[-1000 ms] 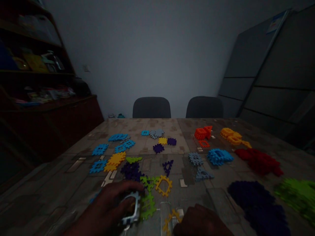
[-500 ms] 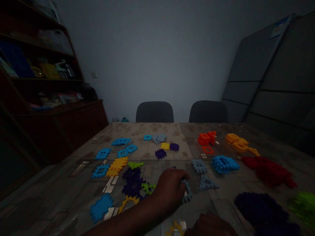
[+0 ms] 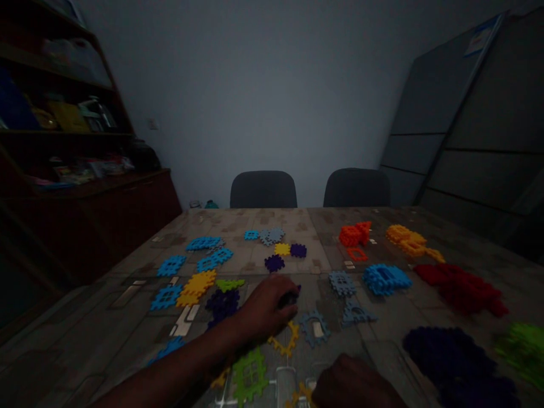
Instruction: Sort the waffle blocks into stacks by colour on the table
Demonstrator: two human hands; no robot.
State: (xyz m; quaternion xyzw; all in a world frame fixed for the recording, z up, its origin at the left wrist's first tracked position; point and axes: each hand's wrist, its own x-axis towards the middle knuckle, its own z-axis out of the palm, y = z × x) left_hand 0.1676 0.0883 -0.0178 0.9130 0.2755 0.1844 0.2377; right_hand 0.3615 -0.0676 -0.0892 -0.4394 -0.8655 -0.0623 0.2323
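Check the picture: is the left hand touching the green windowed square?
No, the left hand is at a dark piece beyond it, and the green windowed square lies nearer the person.

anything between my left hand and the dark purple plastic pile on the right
Yes, two low pieces: a grey toothed plastic frame just right of the left hand, then a grey triangular plastic piece nearer the pile.

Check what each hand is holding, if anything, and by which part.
The left hand curls its fingers over a dark purple piece; too little shows to tell where the grip sits. The right hand is beside a yellow piece, hold unclear.
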